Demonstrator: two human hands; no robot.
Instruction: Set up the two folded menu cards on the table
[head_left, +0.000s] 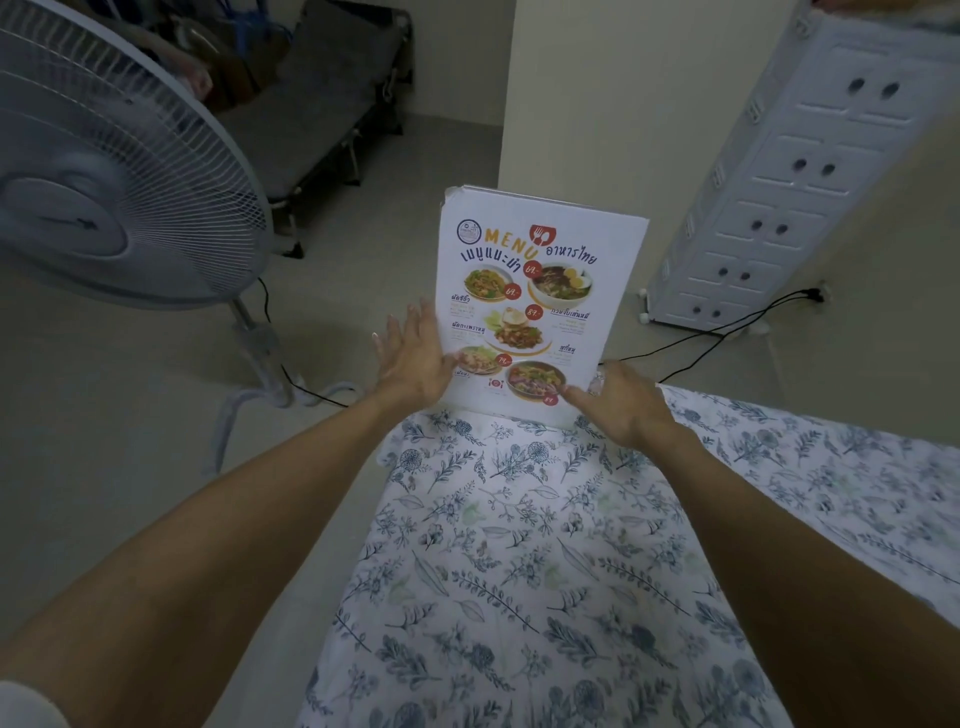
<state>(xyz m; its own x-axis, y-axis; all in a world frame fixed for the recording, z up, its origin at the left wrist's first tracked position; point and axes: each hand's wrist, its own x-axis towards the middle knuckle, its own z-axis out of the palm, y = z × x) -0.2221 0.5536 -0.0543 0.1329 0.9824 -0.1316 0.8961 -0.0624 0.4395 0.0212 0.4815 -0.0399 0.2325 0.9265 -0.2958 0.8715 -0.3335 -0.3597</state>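
A white folded menu card (540, 291) with food photos and the word MENU stands upright at the far corner of the table (519, 545), which wears a white cloth with blue flowers. My left hand (415, 358) lies flat against the card's lower left edge, fingers spread. My right hand (623, 400) touches the card's lower right corner, index finger on the printed face and the other fingers curled behind the edge. Only one menu card is in view.
A white pedestal fan (114, 171) stands on the floor to the left, its cable running under the table corner. A white plastic drawer unit (789, 192) stands at the right by the wall. A grey folding cot (317, 98) lies at the back.
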